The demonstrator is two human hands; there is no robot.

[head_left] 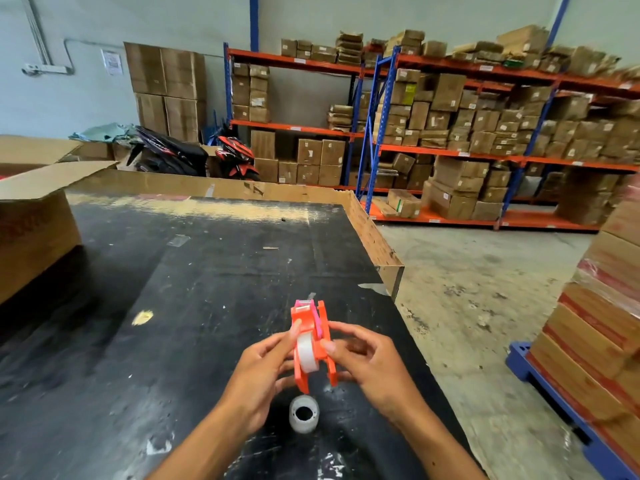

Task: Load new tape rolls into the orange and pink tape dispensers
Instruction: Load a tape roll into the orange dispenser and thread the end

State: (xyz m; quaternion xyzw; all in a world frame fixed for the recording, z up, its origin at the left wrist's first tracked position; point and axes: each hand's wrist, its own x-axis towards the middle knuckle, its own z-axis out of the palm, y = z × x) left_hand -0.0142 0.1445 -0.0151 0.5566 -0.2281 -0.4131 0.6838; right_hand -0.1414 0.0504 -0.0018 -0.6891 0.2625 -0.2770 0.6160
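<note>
I hold an orange tape dispenser (304, 323) above the black table (194, 289), its cutter end pointing away from me. A clear tape roll (307, 353) sits inside it. A pink part (318, 322), perhaps the second dispenser, shows between its orange side plates. My left hand (259, 372) grips the dispenser's left side, thumb near the roll. My right hand (367, 362) grips the right side plate. Another clear tape roll (303, 414) lies on the table just below the dispenser, between my wrists.
A large open cardboard box (31, 230) stands on the table's left. A cardboard rim (374, 237) lines the table's far and right edges. Stacked cartons on a blue pallet (595, 341) stand at the right. Orange-and-blue shelving (450, 133) with boxes fills the back.
</note>
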